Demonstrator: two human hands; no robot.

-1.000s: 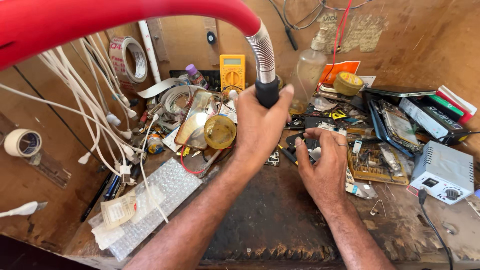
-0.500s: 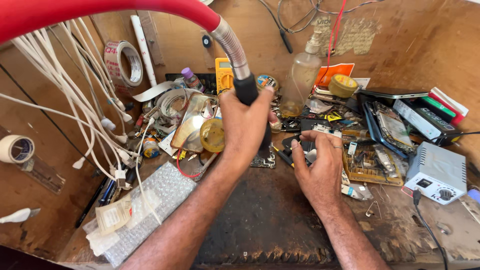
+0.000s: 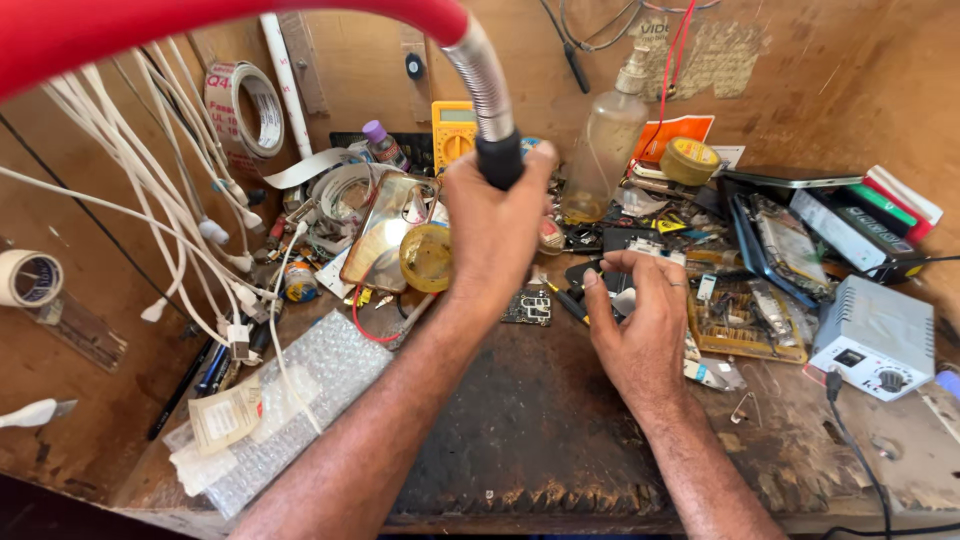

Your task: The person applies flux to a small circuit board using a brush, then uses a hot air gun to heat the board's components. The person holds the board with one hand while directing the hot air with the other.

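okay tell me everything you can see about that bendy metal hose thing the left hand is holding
The flexible hose is a ribbed, silvery metal gooseneck that comes out of a thick red arm crossing the top of the view. It curves downward and ends in a black handle. The left hand wraps around that handle from below, above the cluttered wooden bench. Whatever lies beyond the handle is hidden by the hand. The right hand does not touch it.
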